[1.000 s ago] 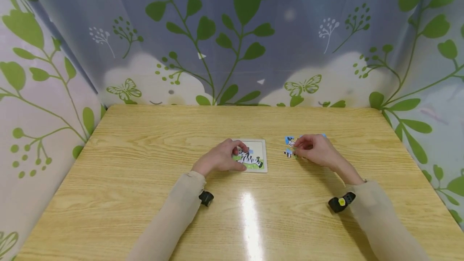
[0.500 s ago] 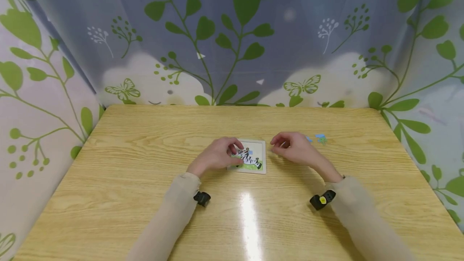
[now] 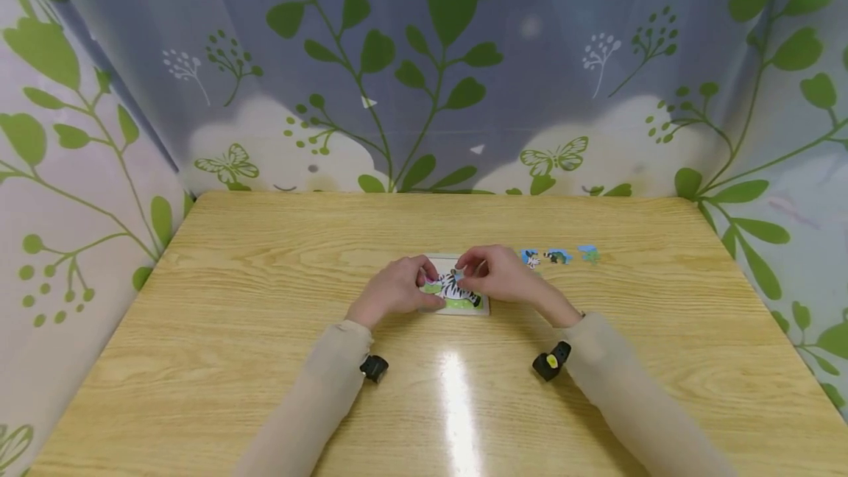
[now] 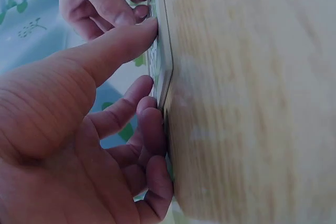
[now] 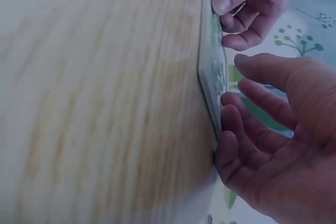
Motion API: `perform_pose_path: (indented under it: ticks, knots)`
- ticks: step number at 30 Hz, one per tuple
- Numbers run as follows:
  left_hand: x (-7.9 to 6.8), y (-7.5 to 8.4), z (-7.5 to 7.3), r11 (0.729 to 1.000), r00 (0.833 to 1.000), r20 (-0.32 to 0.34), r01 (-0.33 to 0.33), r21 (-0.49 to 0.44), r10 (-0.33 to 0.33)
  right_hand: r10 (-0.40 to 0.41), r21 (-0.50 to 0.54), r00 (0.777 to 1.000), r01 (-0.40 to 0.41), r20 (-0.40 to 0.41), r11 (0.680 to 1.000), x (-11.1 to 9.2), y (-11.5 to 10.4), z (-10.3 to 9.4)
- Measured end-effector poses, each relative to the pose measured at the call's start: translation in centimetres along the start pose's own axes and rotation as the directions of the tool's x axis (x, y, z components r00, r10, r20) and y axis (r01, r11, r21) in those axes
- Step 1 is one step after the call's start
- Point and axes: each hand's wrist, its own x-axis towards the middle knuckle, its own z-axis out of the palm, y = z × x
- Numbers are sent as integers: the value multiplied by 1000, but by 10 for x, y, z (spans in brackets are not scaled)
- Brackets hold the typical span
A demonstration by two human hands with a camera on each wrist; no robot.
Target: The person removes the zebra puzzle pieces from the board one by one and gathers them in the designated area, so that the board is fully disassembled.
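Note:
A small zebra jigsaw board (image 3: 457, 309) with a pale frame lies on the wooden table, partly covered by both hands. My left hand (image 3: 395, 285) grips its left side, thumb on the near part and fingers curled beyond; in the left wrist view the thumb (image 4: 126, 38) rests right at the frame. From the right, my right hand (image 3: 498, 274) reaches over the picture with thumb and fingertips brought in low, pinching a puzzle piece that the fingers hide. In the right wrist view the right hand's fingers (image 5: 257, 129) curl beside the board's edge.
To the right of the board several loose puzzle pieces lie in a row: a black-and-white one (image 3: 530, 258), a dark and blue one (image 3: 557, 256), and a blue and green one (image 3: 588, 252). A leaf-patterned curtain (image 3: 424, 94) hangs behind the table (image 3: 278, 241).
My right hand has moved left from the loose pieces to the board, and the nearest loose piece is gone from its place. My left hand stays at the board.

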Motion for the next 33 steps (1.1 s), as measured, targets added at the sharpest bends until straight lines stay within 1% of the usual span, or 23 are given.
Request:
perform_pose_path:
  ticks: [6, 14, 21, 25, 33]
  knots:
    - [1, 1, 1, 999, 999, 13, 34, -2, -34, -4, -51, 1000, 6, 26, 999, 4, 2, 2]
    - [1, 2, 0, 999, 999, 20, 45, -8, -44, -6, -90, 999, 11, 48, 996, 8, 3, 3]
    - [1, 0, 0, 999, 999, 23, 39, -20, -39, 17, -101, 999, -12, 51, 995, 10, 0, 4]
    - [2, -1, 1, 999, 999, 19, 45, -27, -44, 33, -92, 998, -28, 56, 995, 11, -2, 4]
    - [3, 2, 3, 996, 997, 18, 78, -31, -77, 59, -44, 996, -56, 64, 997, 11, -1, 5]
